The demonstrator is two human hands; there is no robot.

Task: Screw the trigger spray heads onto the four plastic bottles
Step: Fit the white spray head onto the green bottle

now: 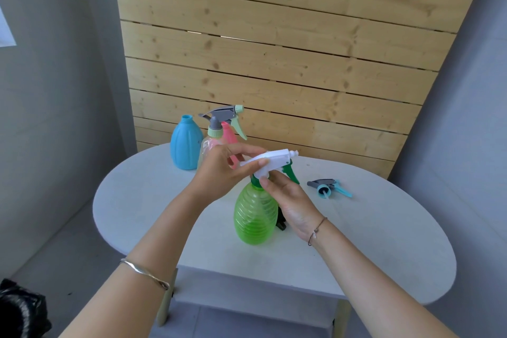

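Note:
A green ribbed bottle (pixel 255 214) stands upright on the white table (pixel 370 241). On its neck sits a white spray head (pixel 270 159) with a green trigger and collar. My left hand (pixel 219 170) pinches the white body of that head. My right hand (pixel 288 200) has its fingertips on the green collar at the neck. Behind, a clear bottle carries a grey and pale-green spray head (pixel 223 118). A pink bottle (pixel 230 134) stands partly hidden behind it. A blue bottle (pixel 184 145) stands open-necked, without a head. A loose grey and blue spray head (pixel 329 187) lies on the table.
A wooden slat panel (pixel 274 49) rises right behind the table. Grey walls close in on both sides. A small dark object (pixel 281 221) lies behind the green bottle. A black bag (pixel 22 307) sits on the floor at lower left.

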